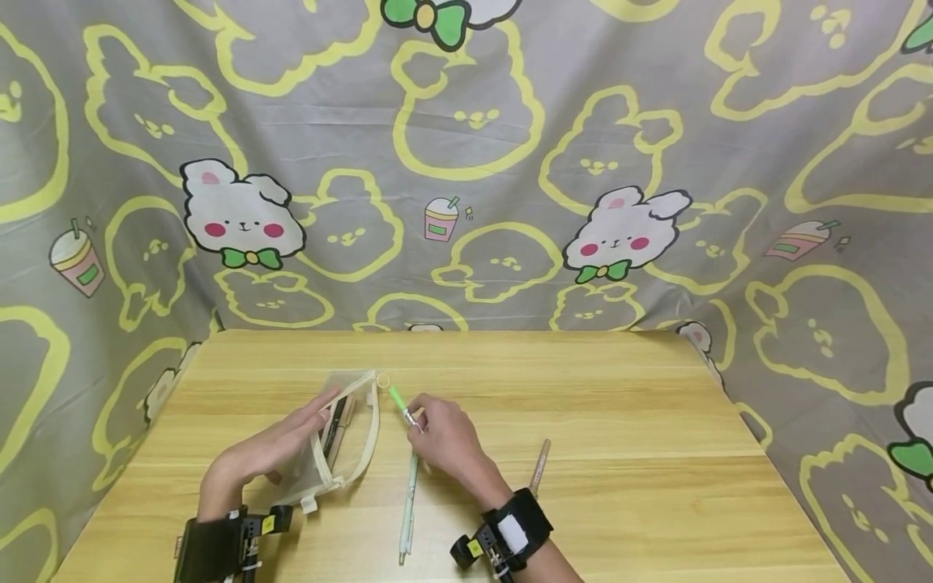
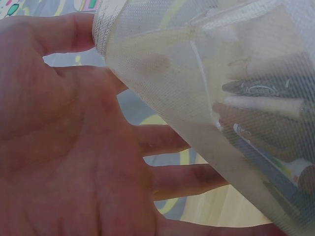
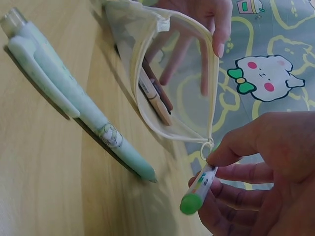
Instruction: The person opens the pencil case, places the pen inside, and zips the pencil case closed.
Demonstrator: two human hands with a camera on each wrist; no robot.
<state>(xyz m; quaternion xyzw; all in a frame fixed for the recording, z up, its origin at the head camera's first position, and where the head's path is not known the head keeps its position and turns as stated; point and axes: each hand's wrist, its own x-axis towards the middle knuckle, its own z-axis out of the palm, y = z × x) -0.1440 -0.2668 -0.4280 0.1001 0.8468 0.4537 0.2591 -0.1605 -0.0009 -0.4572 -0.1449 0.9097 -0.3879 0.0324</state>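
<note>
My left hand point(image 1: 273, 444) holds a translucent mesh pencil case point(image 1: 299, 479) by its zippered rim, thumb at the edge and fingers behind the mesh. The case's mouth gapes toward the right. Several pens point(image 2: 266, 105) lie inside it, seen through the mesh in the left wrist view. Just right of the mouth, my right hand point(image 1: 450, 437) pinches a white pen with green ends point(image 3: 202, 189) between thumb and fingers. Its far green end points toward the zipper's pull ring point(image 1: 383, 380). Below that hand, a mint-green click pen point(image 1: 408, 510) lies on the table.
A brownish pen point(image 1: 541, 464) lies on the wooden table point(image 1: 656, 453), partly hidden behind the right wrist. A grey curtain point(image 1: 503, 146) with rabbit prints hangs behind the table and along both sides.
</note>
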